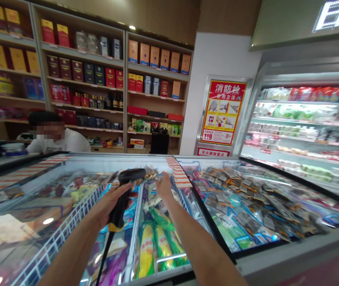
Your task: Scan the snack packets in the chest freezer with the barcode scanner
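Observation:
My left hand (114,200) is wrapped round the handle of a black barcode scanner (121,204). The scanner's head points away from me over the freezer, and its cable hangs down toward the bottom of the view. At the far end of the open freezer, my right hand (163,186) is among small flat packets (150,174). Its fingers look bent together, partly hidden, and what they hold is too small to make out. Under my right forearm lie yellow corn cobs (147,248) in green-and-clear wrappers, inside a white wire basket (135,242).
A second freezer section (246,206) on the right holds many dark packets. Left of the basket, a glass lid (23,222) covers frozen goods. Behind the freezer sits a person in a white shirt (74,141). Shelves of boxes (87,73) and a lit fridge (306,123) stand beyond.

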The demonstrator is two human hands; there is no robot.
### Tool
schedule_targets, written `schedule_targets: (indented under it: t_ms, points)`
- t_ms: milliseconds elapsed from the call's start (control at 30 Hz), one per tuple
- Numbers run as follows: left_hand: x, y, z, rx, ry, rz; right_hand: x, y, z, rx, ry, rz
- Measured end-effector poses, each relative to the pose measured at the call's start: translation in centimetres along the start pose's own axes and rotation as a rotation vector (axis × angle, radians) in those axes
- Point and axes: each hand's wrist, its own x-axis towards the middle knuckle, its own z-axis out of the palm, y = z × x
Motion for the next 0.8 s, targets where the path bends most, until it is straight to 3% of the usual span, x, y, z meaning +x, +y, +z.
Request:
schedule_targets:
  t_ms: [100, 200, 367, 467, 600, 700, 800]
  points:
    - [0.0, 0.2, 0.2, 0.013, 0.022, -0.014, 0.1, -0.6, 0.1, -0.014, -0.044, 0.007]
    - [0.3, 0.3, 1.3, 0.015, -0.005, -0.02, 0.4, -0.1, -1.6, -0.036, -0.037, -0.031]
    - [1.2, -0.3, 4.3, -0.01, -0.117, -0.034, 1.0, 4.4, -8.9, -0.123, 0.112, -0.116]
    - [1.8, -1.1, 6.3, 0.005, -0.183, -0.04, 0.9, 8.2, -14.4, -0.309, 0.172, -0.002]
    - [2.3, -2.3, 9.2, 0.011, -0.238, -0.064, 0.1, 11.8, -19.9, -0.541, 0.13, 0.242]
    - [2.5, -3.1, 11.2, -0.002, -0.28, -0.089, -0.5, 12.9, -21.7, -0.587, 0.004, 0.433]
    - [2.4, -3.7, 12.5, 0.012, -0.317, -0.12, -0.7, 13.5, -22.4, -0.589, -0.062, 0.488]
